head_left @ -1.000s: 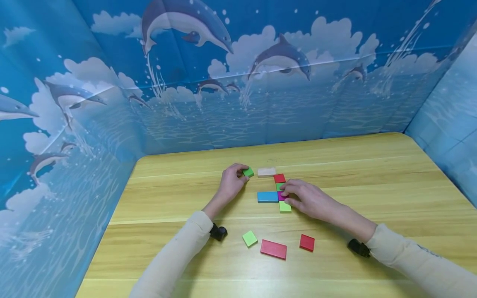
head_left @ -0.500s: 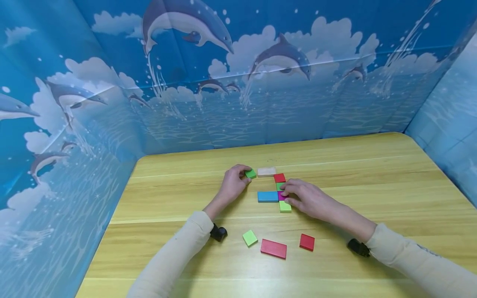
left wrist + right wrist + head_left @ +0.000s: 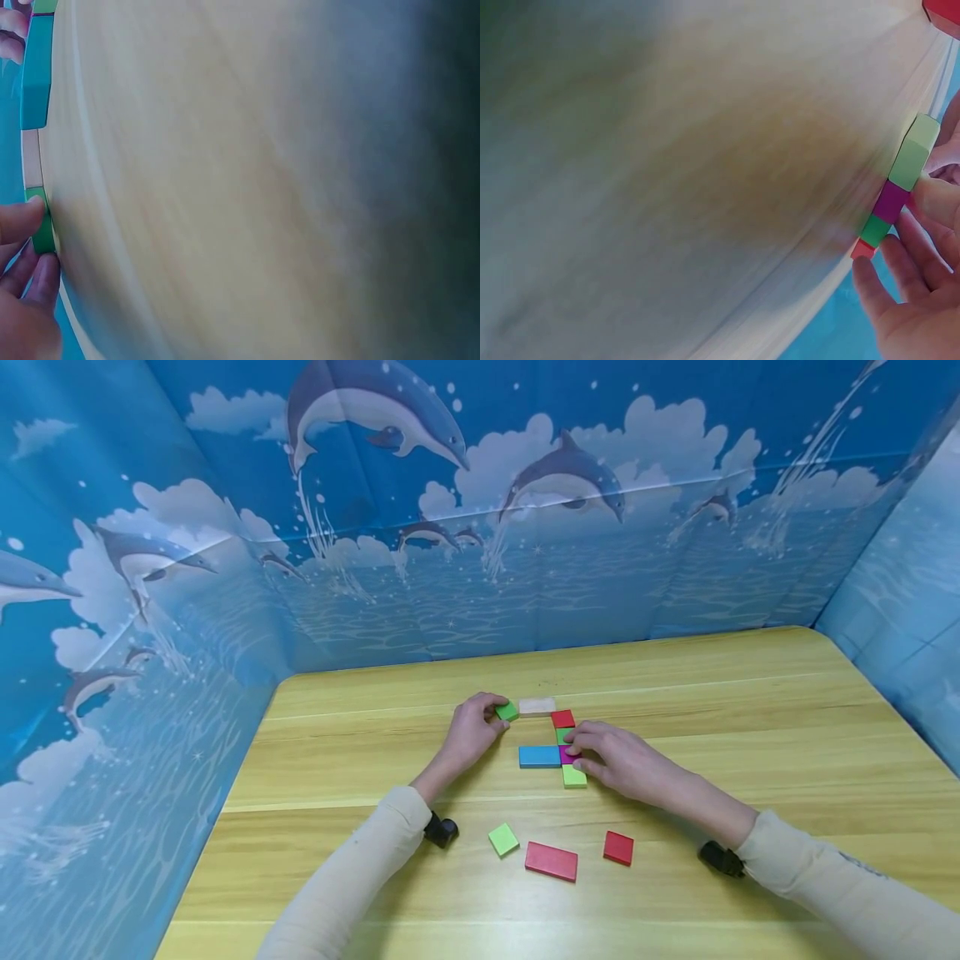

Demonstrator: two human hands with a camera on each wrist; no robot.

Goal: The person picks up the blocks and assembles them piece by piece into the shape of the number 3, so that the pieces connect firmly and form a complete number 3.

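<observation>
A green square block [image 3: 507, 711] is pinched between the thumb and fingers of my left hand [image 3: 470, 727], just left of a pale wooden block [image 3: 537, 707]. In the left wrist view this green block [image 3: 43, 225] lines up with the pale block's end. My right hand [image 3: 626, 760] rests its fingertips on the right side of a column: red block [image 3: 562, 718], green block [image 3: 874, 230], purple block [image 3: 892, 201] and light green block [image 3: 574, 776]. From the purple block a blue rectangular block [image 3: 539, 757] extends left. Fingers partly hide the green and purple ones in the head view.
Nearer the front of the wooden table [image 3: 337, 877] lie a loose light green block [image 3: 503, 840], a long red block [image 3: 551, 861] and a red square block [image 3: 618, 848]. A dolphin-print cloth [image 3: 480, 602] surrounds the table's back and sides.
My left hand has moved slightly right and toward me with the green block, bringing it closer to the pale block. The right hand and the column have stayed in place.
</observation>
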